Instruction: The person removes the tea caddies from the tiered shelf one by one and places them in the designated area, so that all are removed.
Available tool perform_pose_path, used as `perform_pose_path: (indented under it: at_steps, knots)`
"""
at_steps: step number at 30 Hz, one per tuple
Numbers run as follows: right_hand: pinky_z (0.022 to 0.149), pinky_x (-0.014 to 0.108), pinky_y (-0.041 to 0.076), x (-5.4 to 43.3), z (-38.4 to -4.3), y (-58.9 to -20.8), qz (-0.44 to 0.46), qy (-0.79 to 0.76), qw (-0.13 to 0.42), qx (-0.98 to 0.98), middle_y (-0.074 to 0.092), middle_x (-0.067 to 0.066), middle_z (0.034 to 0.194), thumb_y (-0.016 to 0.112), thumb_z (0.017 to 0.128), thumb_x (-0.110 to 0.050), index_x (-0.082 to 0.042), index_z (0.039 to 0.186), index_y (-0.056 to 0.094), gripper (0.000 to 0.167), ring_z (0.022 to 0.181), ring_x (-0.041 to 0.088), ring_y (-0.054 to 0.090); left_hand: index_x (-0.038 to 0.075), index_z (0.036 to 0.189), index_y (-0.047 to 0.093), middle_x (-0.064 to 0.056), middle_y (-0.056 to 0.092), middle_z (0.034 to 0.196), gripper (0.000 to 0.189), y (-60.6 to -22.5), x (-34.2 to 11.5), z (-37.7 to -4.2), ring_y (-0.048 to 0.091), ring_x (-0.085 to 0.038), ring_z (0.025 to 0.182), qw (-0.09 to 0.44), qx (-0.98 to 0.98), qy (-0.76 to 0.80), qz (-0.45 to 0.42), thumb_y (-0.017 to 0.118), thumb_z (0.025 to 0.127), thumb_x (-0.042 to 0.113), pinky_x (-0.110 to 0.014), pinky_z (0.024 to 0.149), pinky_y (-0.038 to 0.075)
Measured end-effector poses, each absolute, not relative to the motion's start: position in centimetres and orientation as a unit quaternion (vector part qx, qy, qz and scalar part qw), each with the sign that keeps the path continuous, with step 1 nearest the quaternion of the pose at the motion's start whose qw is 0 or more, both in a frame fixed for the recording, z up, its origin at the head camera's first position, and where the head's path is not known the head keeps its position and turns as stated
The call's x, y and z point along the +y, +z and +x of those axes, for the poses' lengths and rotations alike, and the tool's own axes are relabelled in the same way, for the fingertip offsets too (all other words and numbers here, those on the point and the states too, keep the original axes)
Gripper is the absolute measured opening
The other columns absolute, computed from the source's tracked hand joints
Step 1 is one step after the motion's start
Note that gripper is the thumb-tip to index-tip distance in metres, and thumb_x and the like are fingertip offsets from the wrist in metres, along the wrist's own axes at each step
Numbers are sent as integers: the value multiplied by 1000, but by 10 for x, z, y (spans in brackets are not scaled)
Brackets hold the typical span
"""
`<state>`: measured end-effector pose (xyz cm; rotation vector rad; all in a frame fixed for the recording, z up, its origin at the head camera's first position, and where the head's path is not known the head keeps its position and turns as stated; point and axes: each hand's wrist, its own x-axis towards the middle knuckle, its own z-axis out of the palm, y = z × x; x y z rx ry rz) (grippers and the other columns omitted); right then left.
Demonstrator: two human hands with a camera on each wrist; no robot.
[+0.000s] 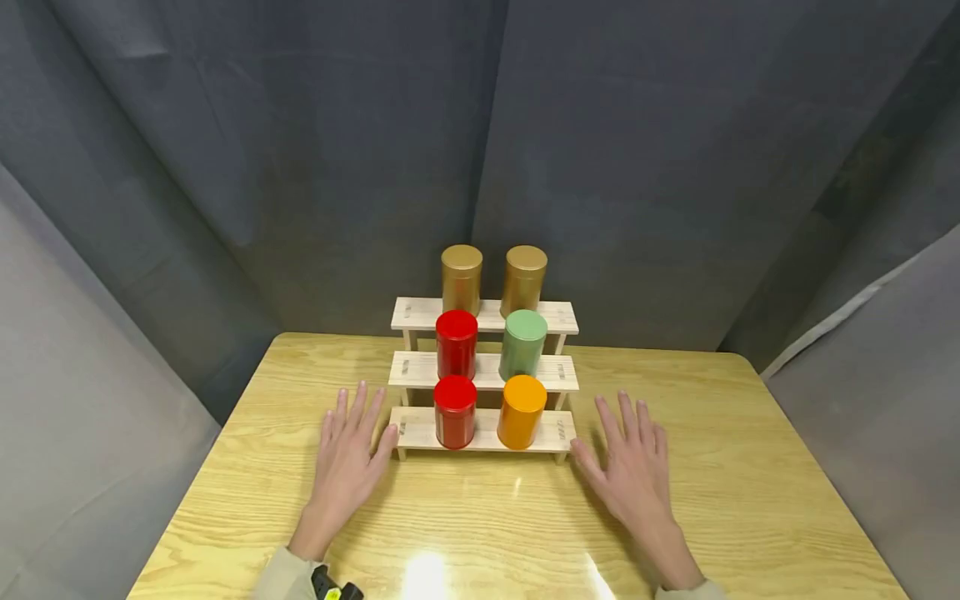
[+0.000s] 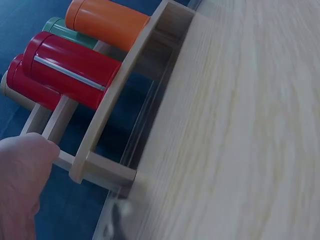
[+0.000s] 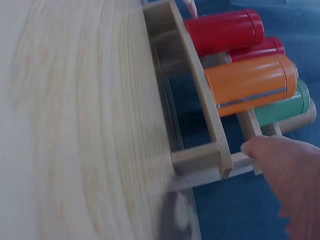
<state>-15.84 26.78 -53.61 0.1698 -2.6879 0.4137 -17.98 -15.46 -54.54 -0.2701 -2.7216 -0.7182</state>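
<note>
A three-step wooden rack stands on the table with two canisters on each step. Two gold canisters are on the top one. The middle step bears a red canister on the left and a green canister on the right. On the bottom step, a second red canister stands left of an orange canister. My left hand is at the rack's left end, fingers spread, thumb close to the bottom step. At the right end, my right hand mirrors it. Whether either thumb touches the wood is unclear.
The rack stands toward the back of a light wooden table. Behind the table hangs a dark grey curtain, with paler cloth at the left side and more at the right.
</note>
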Motion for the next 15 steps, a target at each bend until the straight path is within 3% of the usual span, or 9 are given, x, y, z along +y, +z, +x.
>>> perform_pose_path:
  at_steps: [4, 8, 15]
  knots:
    - [114, 71, 30, 259, -160, -531, 87, 192, 254, -944, 36, 24, 162, 76, 92, -39, -7, 158, 42, 81, 145, 48, 35, 17, 166, 31, -9, 13, 174, 65, -545, -147, -182, 3, -40, 160, 136, -944, -284, -98, 52, 110, 43, -67, 125, 7]
    - [106, 66, 45, 246, -160, -528, 125, 265, 280, -914, 55, 26, 144, 82, 86, -20, 4, 146, 52, 70, 129, 46, 54, 11, 166, 29, -10, 13, 174, 69, -551, -142, -187, 1, -37, 161, 113, -936, -319, -96, 52, 110, 44, -65, 127, 6]
    - [101, 59, 53, 228, -160, -527, 156, 367, 223, -890, 62, 22, 137, 86, 83, -10, 3, 140, 58, 65, 123, 40, 61, 9, 166, 29, -12, 19, 173, 75, -568, -145, -195, 10, -35, 161, 73, -903, -414, -88, 55, 108, 47, -61, 127, 12]
